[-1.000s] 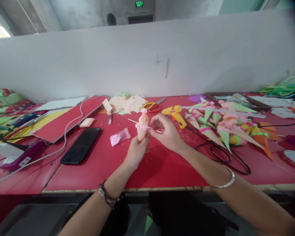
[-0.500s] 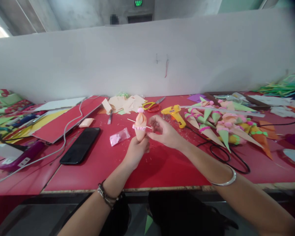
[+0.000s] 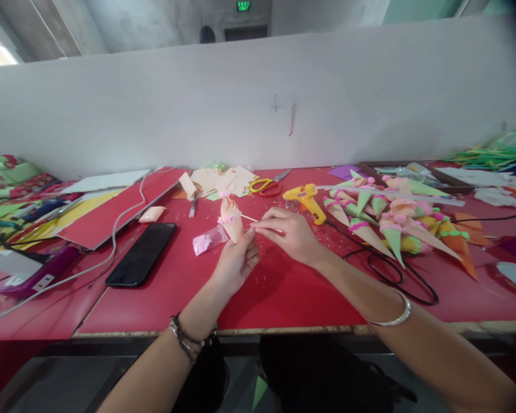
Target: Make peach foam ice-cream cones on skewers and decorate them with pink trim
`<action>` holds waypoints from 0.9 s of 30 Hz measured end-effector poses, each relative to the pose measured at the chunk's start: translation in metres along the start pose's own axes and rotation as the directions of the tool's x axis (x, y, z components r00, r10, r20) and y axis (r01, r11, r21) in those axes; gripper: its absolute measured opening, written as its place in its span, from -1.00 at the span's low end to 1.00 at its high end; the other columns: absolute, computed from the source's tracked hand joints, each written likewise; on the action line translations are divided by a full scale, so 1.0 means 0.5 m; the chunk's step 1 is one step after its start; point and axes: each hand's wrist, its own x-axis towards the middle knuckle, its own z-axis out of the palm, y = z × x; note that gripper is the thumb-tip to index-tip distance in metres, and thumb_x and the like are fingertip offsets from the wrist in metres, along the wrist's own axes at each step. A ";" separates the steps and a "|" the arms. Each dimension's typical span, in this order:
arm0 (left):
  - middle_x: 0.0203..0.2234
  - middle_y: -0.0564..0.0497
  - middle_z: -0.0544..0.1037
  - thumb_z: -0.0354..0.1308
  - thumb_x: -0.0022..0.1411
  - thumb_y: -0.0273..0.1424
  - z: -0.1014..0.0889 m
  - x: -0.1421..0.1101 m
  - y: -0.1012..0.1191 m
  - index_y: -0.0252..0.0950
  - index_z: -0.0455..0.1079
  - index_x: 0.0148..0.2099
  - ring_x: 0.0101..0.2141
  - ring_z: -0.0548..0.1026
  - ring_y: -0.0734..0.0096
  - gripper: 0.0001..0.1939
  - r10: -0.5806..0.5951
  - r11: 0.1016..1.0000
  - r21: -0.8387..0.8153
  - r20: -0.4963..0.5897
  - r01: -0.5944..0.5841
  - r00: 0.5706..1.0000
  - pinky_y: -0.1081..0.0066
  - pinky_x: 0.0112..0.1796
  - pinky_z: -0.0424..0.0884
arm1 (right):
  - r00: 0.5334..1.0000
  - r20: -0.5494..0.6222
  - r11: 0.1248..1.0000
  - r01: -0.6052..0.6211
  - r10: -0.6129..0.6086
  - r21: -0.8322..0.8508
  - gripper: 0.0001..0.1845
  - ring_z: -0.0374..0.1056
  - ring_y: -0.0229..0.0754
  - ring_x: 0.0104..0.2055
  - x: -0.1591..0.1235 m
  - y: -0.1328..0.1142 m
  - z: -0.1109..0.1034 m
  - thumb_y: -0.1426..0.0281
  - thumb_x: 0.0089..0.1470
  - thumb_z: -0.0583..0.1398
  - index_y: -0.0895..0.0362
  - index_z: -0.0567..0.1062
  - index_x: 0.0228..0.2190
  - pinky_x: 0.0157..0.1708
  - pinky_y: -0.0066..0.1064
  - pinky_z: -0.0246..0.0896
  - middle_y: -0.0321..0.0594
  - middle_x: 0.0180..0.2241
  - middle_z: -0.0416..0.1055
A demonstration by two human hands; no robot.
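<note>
My left hand [image 3: 237, 261] is closed around the lower cone of a small peach craft ice cream cone [image 3: 232, 225] with a pink ruffle and a pink ball on top. The cone tilts a little to the left above the table. In my right hand [image 3: 290, 232], fingers pinch a thin pale stick [image 3: 250, 218] whose far end meets the cone's side near the ruffle; whether it pierces the cone I cannot tell. Behind my left hand, a clear bag of pink pieces [image 3: 208, 241] lies on the red table [image 3: 284, 298].
A yellow glue gun [image 3: 306, 201] with a black cord lies beyond my right hand, beside a pile of finished paper cones [image 3: 391, 215]. Scissors [image 3: 269, 186] and peach paper scraps [image 3: 223, 180] are at the back. A black phone [image 3: 141, 255] and a white cable lie on the left.
The ice cream cone has shifted left and now leans left. My right hand has closed in a pinch on the stick, which earlier showed on both sides of the cone.
</note>
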 end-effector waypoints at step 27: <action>-0.74 0.27 -0.06 0.18 0.01 -0.29 -0.006 -0.004 -0.004 -0.38 0.32 -0.35 -0.74 -0.06 0.77 -0.76 -0.223 0.967 0.156 0.147 0.200 0.964 0.68 -0.72 -0.10 | 0.913 -0.115 0.812 -0.283 0.391 0.510 -0.91 0.29 -0.36 -0.62 0.006 -0.026 -0.002 0.36 -0.10 0.20 0.13 0.42 -0.51 -0.60 -0.49 0.22 -0.35 -0.59 0.37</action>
